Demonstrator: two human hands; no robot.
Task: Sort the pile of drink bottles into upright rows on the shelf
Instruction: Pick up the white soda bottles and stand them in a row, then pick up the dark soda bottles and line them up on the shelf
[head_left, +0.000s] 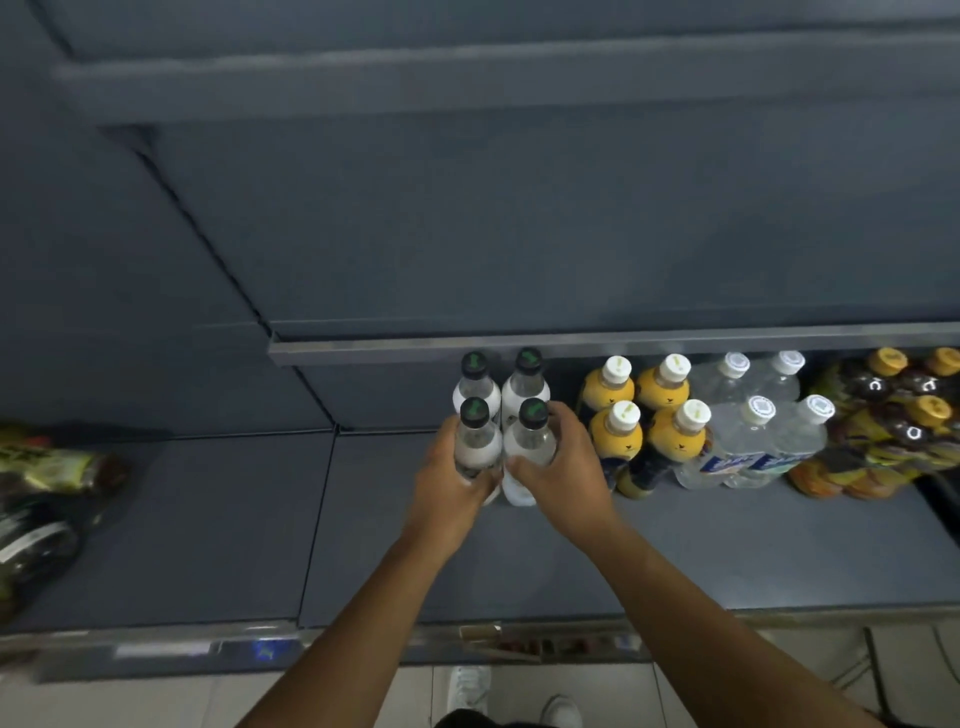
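Where my left hand (452, 483) grips: front-left black-capped bottle (475, 441), left of the yellow bottles (621, 441).
My right hand (563, 467): grips front-right black-capped bottle (532, 441), just beside the yellow bottles.

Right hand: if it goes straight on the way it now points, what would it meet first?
Probably the rear black-capped bottle, which stands right behind the front bottle that the right hand grips. Whether the two already touch is unclear.

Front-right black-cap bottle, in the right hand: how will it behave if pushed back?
Probably stiff: the front-right bottle shows no dent under the right hand. Tall and narrow, so a push near the cap would likely tip it. The smooth shelf suggests it slides easily if pushed low.
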